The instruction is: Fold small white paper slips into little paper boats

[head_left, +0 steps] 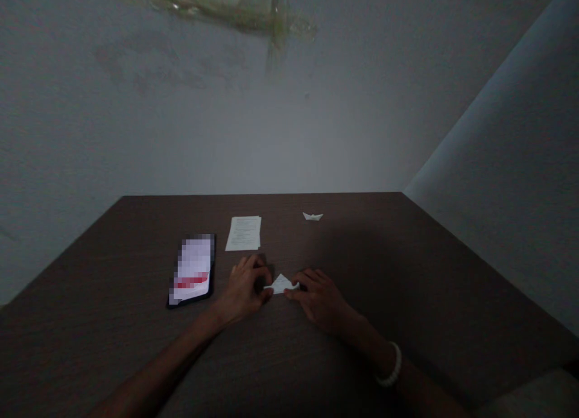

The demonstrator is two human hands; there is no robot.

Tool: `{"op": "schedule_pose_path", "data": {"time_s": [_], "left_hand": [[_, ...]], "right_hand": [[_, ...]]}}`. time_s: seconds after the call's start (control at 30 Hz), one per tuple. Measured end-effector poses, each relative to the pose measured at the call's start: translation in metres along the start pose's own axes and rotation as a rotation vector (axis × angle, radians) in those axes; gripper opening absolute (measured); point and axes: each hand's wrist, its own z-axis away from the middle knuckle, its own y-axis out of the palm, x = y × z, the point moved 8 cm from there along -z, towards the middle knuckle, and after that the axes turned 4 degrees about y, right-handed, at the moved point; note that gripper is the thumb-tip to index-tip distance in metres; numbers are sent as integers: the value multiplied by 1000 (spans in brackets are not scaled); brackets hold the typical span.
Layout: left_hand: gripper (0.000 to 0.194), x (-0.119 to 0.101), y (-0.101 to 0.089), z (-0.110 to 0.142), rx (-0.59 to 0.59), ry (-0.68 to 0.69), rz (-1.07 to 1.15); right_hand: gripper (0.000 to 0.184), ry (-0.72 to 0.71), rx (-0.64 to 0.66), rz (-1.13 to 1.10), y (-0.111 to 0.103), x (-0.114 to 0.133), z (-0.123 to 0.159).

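pinched nearly closed, the grip of the left hand (245,288) has one end of the folded paper (281,284), and the right hand (322,298) pinches the other, thumb and fingers drawn together. the folded paper sits just below the centre of the frame, its long axis running left to right, its peak pointing up toward the top of the frame. above and to its left, printed sheets (243,233) lie on the bench (280,370); further left is a phone (193,268), lit and tilted slightly rightward at its top. above and to the right rests a small paper boat (313,216), also lengthwise left to right. a pale bracelet (396,365) circles the right wrist, lower right.
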Motion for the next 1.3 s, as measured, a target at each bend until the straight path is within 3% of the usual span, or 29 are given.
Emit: {"op": "schedule_pose_path", "data": {"time_s": [0.37,0.73,1.07,1.2,1.3], "left_hand": [[17,11,-1,-1,101,-21,58],[11,0,2,0,-9,58,47],[1,-1,7,-1,-35,60,76],[4,-6,5,1,-70,114,87],[7,-8,4,2,-85,136,73]], "right_hand": [[29,11,-1,-7,-1,1,0],[34,76,-60,-59,1,-2,2],[31,247,-164,-196,-9,-19,-10],[23,280,-194,-266,-9,-24,-17],[29,295,-227,-336,-9,-27,-20]]}}
